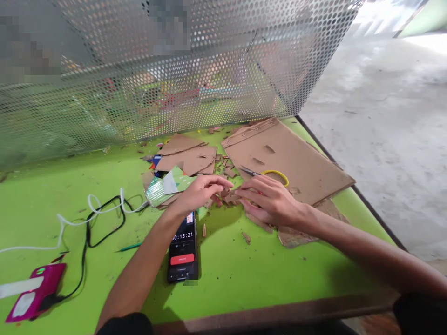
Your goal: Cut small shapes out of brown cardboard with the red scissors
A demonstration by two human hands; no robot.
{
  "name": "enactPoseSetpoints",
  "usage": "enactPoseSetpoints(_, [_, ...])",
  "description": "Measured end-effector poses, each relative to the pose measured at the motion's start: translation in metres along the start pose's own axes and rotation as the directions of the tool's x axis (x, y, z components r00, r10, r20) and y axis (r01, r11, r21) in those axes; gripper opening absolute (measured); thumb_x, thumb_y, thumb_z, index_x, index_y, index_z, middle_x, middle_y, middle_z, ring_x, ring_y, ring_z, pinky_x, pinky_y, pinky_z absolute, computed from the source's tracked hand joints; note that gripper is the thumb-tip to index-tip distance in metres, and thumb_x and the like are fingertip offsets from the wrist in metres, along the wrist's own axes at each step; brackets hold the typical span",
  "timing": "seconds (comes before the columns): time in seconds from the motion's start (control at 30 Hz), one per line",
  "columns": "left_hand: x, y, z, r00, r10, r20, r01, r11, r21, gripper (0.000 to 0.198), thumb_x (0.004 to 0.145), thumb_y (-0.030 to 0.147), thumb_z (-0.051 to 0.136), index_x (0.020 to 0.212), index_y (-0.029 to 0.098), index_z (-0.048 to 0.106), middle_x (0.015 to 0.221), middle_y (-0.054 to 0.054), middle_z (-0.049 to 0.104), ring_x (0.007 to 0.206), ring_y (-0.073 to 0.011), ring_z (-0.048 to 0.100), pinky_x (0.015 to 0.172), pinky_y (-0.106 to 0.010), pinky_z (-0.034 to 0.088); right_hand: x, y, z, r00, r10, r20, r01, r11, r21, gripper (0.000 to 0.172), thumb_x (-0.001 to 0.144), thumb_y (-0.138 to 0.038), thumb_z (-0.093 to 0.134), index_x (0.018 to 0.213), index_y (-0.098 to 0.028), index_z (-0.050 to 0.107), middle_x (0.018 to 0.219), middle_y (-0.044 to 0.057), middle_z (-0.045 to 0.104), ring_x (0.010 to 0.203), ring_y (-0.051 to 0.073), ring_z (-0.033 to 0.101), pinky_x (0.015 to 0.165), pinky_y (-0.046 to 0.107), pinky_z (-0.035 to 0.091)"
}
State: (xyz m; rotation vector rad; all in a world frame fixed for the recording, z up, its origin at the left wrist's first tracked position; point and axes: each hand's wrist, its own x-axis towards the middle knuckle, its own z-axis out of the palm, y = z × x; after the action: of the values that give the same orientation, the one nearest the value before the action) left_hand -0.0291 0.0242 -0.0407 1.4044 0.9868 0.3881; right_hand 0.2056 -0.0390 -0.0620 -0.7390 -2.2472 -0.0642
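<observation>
My left hand [206, 190] hovers above a heap of small cardboard scraps [228, 171], fingers stretched to the right and thumb apart, with nothing visible in its grasp. Close beside it my right hand [272, 199] has its fingers bent together over the same scraps. A speck of red shows between those fingers, but what they hold is hidden. Scissors [277, 175] with a yellow handle lie just behind the right hand, on a large cardboard sheet [289, 158]. Under my left forearm a phone [183, 260] displays a running timer.
Smaller cardboard pieces [188, 156] and a shiny green packet [157, 191] lie behind my left hand. A green pencil [129, 247], tangled cables [89, 228] and a magenta device [40, 288] are at the left. A perforated metal panel [195, 70] borders the green tabletop [223, 274].
</observation>
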Motion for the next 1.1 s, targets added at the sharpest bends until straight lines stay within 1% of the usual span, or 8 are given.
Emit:
enactPoseSetpoints(0.13, [-0.0009,0.0033,0.0044,0.998,-0.028,0.055,0.031,0.998,-0.057,0.028,0.09,0.023,0.056,0.103,0.015,0.079,0.092,-0.008,0.075,0.078,-0.0164,0.071,0.07,-0.029,0.06,-0.0004,0.0033,-0.0003,1.0,0.017,0.003,-0.017,0.999,-0.041,0.014,0.098,-0.011,0.064,0.108,-0.011,0.073,0.097,0.012,0.074,0.083,0.022,0.067,0.073,0.039,0.061])
enactPoseSetpoints(0.27, [-0.0036,0.0063,0.0074,0.998,-0.023,0.053,0.028,0.995,-0.092,0.026,0.09,0.024,0.059,0.103,0.014,0.079,0.088,-0.007,0.075,0.077,-0.0163,0.072,0.07,-0.028,0.06,-0.0016,0.0037,0.0007,0.999,0.034,0.024,-0.033,0.997,-0.063,0.015,0.098,-0.013,0.063,0.109,-0.012,0.073,0.098,0.011,0.075,0.084,0.023,0.067,0.073,0.04,0.06])
enactPoseSetpoints(0.5, [-0.006,0.0077,0.0083,0.999,0.005,0.04,-0.004,1.0,-0.025,0.028,0.085,0.026,0.073,0.109,0.013,0.079,0.095,-0.01,0.08,0.08,-0.0181,0.073,0.073,-0.03,0.06,-0.0024,0.0057,0.0015,0.999,0.04,0.018,-0.04,0.999,-0.033,0.014,0.098,-0.013,0.063,0.105,-0.011,0.074,0.098,0.012,0.075,0.084,0.023,0.066,0.072,0.041,0.059])
enactPoseSetpoints(0.73, [-0.005,0.0044,0.0072,0.999,0.044,0.024,-0.045,0.999,0.012,0.031,0.085,0.024,0.071,0.112,0.015,0.08,0.096,-0.01,0.081,0.077,-0.0175,0.073,0.073,-0.03,0.059,-0.0038,0.0055,0.0009,0.997,0.066,0.039,-0.066,0.998,-0.008,0.017,0.098,-0.014,0.062,0.108,-0.014,0.076,0.1,0.012,0.074,0.088,0.024,0.066,0.076,0.043,0.059])
enactPoseSetpoints(0.83, [-0.0061,0.0042,0.0065,0.998,0.057,0.027,-0.058,0.998,0.013,0.03,0.085,0.023,0.07,0.113,0.016,0.08,0.101,-0.01,0.081,0.08,-0.0174,0.073,0.073,-0.03,0.059,-0.0036,0.0052,0.0001,0.997,0.066,0.046,-0.066,0.998,-0.01,0.02,0.098,-0.014,0.062,0.111,-0.016,0.076,0.102,0.012,0.073,0.09,0.025,0.066,0.078,0.045,0.058])
enactPoseSetpoints(0.9, [-0.007,0.0048,0.0061,0.997,0.067,0.03,-0.067,0.997,0.022,0.031,0.085,0.022,0.07,0.114,0.016,0.08,0.101,-0.009,0.081,0.08,-0.0171,0.073,0.074,-0.03,0.059,-0.0029,0.0049,-0.0005,0.997,0.061,0.042,-0.06,0.998,-0.021,0.019,0.098,-0.014,0.062,0.111,-0.015,0.076,0.102,0.012,0.073,0.09,0.024,0.066,0.078,0.044,0.058])
enactPoseSetpoints(1.0, [-0.0081,0.0061,0.0066,0.997,0.07,0.034,-0.072,0.996,0.046,0.034,0.084,0.025,0.075,0.117,0.016,0.079,0.095,-0.008,0.081,0.078,-0.0172,0.073,0.075,-0.03,0.06,-0.0012,0.0042,-0.0011,0.998,0.051,0.032,-0.05,0.998,-0.031,0.015,0.098,-0.014,0.063,0.108,-0.012,0.075,0.099,0.012,0.074,0.087,0.024,0.066,0.076,0.042,0.058])
enactPoseSetpoints(1.1, [-0.0082,0.0066,0.0081,0.997,0.071,0.012,-0.071,0.996,0.056,0.033,0.083,0.025,0.077,0.114,0.016,0.079,0.098,-0.009,0.082,0.08,-0.0177,0.074,0.077,-0.031,0.06,0.0003,0.0043,-0.0006,0.999,0.047,0.021,-0.046,0.998,-0.04,0.013,0.098,-0.014,0.064,0.106,-0.011,0.074,0.097,0.012,0.075,0.084,0.023,0.067,0.073,0.041,0.058])
